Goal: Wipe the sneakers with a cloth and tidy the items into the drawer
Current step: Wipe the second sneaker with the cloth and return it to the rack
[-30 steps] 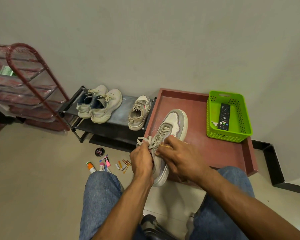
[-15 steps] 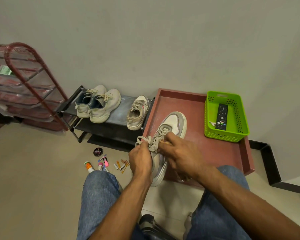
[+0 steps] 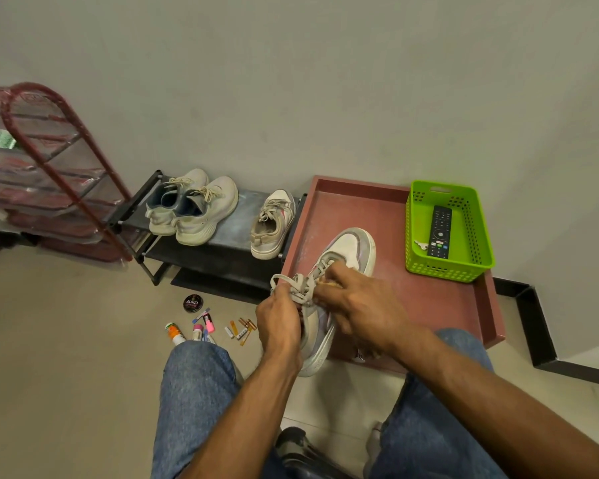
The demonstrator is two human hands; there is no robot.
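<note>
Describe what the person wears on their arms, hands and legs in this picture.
Both forearms are bare with no sleeves in view. The left hand and right hand carry no gloves, watch or rings that I can see. Blue denim jeans cover the legs.

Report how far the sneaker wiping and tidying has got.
Done: nothing looks finished. In hand: the left hand grips the heel end of a white and grey laced sneaker, the right hand works at its laces; whether it holds a cloth is unclear. Left: three pale sneakers on the black metal rack, the round black polish tin and small tubes lie on the floor.
</note>
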